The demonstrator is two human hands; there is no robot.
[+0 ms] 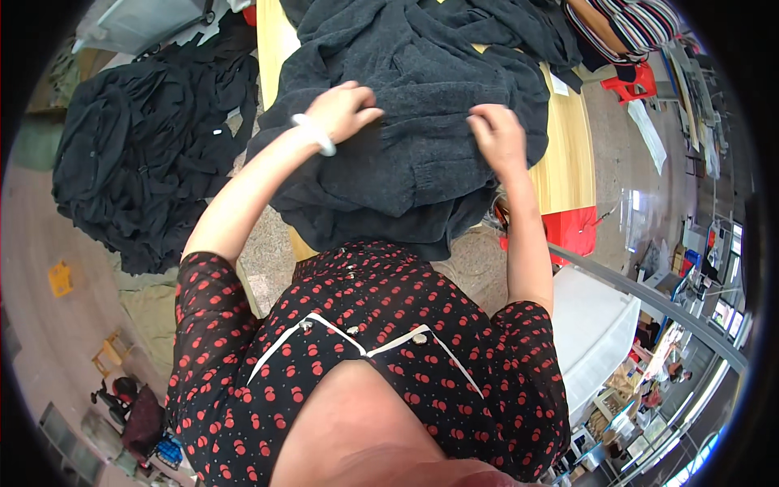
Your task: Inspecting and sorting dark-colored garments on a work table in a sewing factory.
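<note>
A dark grey knitted garment [349, 183] with thick ribbed bands lies bunched on a pale wooden table in front of me. My left hand [345, 112], with a pale bangle [313, 135] at the wrist, is over its left part. The fingers are loosely bent, thumb apart from them, and no cloth shows between them. Over the right part of the same garment is my right hand [500, 140], slightly blurred, its thumb and bent fingers a little apart. Whether either palm presses on the cloth cannot be made out.
More dark garments [503, 24] cover the table's far side. The bare table edge [568, 162] runs along the right. A large heap of black cloth [138, 154] lies at left. Red stools [631, 83], a person in stripes [633, 24] and a white surface [588, 316] are to the right.
</note>
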